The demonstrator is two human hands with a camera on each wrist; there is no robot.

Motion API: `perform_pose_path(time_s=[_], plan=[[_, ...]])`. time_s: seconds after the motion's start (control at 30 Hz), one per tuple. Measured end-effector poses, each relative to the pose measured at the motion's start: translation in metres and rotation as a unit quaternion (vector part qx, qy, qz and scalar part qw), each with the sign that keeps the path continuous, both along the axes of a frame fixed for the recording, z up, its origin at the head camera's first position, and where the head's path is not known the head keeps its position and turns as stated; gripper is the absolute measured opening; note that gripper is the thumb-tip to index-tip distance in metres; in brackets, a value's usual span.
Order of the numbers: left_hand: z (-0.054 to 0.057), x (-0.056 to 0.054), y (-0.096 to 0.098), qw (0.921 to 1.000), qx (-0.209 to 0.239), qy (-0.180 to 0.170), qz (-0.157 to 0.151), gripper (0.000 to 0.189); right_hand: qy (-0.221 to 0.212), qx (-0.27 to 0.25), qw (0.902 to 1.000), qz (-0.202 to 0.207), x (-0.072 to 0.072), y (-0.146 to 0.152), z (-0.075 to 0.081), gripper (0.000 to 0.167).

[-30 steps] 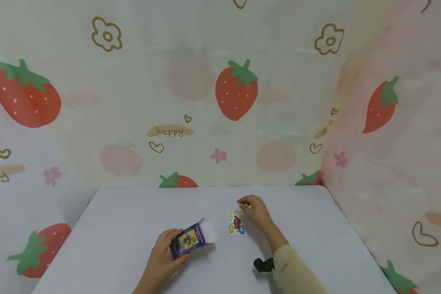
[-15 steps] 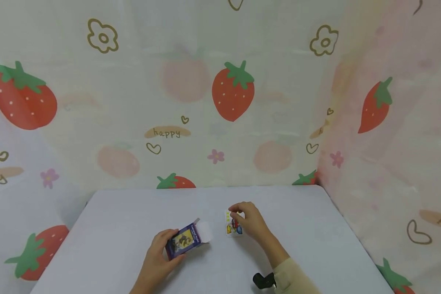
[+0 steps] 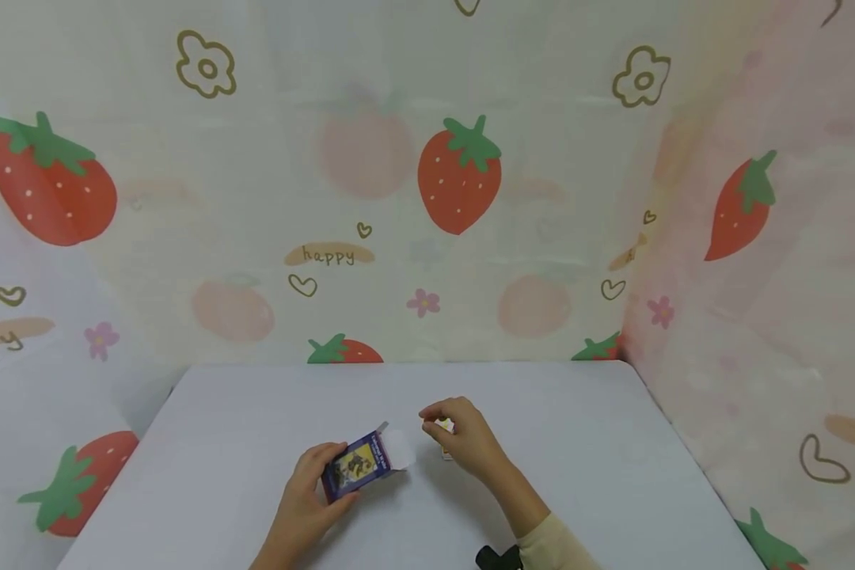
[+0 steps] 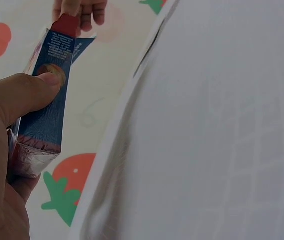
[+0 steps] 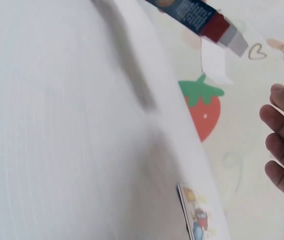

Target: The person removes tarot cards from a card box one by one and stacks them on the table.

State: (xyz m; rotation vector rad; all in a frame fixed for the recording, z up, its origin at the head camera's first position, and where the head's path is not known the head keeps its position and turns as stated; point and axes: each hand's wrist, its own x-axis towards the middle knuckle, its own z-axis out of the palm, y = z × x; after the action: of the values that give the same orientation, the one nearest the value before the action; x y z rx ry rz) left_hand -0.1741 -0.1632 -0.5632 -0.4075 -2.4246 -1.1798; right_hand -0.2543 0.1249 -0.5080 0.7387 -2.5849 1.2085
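A blue card box [image 3: 356,465] with a yellow picture on its front is tilted in my left hand [image 3: 302,499], which grips it by its long sides. Its white end flap stands out toward the right, and in the left wrist view my thumb [image 4: 29,95] presses on the box's narrow side. My right hand [image 3: 468,439] hovers with loosely bent fingers and nothing between them, just right of the box's flap end. Beneath it a small stack of picture cards [image 5: 197,215] lies on the table; the hand covers most of it in the head view.
The white table [image 3: 256,412] runs back to a curtain [image 3: 370,198] printed with strawberries, which also hangs at both sides. A black device [image 3: 497,558] sits at my right wrist by the beige sleeve [image 3: 556,546].
My right hand has moved left from the far right corner of the card stack, over it and toward the box. The left hand and the box have stayed nearly still.
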Motion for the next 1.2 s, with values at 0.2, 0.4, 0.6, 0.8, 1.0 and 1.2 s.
perform_pose_path(time_s=[0.2, 0.4, 0.6, 0.8, 1.0, 1.2], plan=[[0.000, 0.000, 0.000, 1.0000, -0.002, 0.001, -0.003, 0.080, 0.001, -0.012, 0.9999, 0.007, 0.008, -0.012, 0.001, 0.017], [-0.001, -0.001, 0.001, 1.0000, -0.009, -0.003, 0.003, 0.081, -0.020, -0.019, 0.9996, -0.002, 0.016, -0.019, 0.000, 0.018], [-0.002, 0.000, 0.002, 1.0000, -0.003, -0.006, 0.000, 0.080, -0.034, -0.026, 0.9991, -0.005, 0.023, -0.023, -0.003, 0.019], [-0.002, 0.000, 0.003, 0.9998, -0.006, -0.018, 0.002, 0.079, -0.034, -0.046, 0.9984, -0.002, 0.027, -0.026, -0.004, 0.017], [-0.002, 0.000, 0.002, 0.9999, 0.000, -0.016, -0.004, 0.079, -0.039, -0.058, 0.9975, -0.001, 0.030, -0.028, -0.010, 0.017], [0.000, 0.001, 0.003, 0.9998, -0.006, -0.021, -0.001, 0.079, -0.053, -0.064, 0.9966, -0.001, 0.033, -0.031, -0.014, 0.017]])
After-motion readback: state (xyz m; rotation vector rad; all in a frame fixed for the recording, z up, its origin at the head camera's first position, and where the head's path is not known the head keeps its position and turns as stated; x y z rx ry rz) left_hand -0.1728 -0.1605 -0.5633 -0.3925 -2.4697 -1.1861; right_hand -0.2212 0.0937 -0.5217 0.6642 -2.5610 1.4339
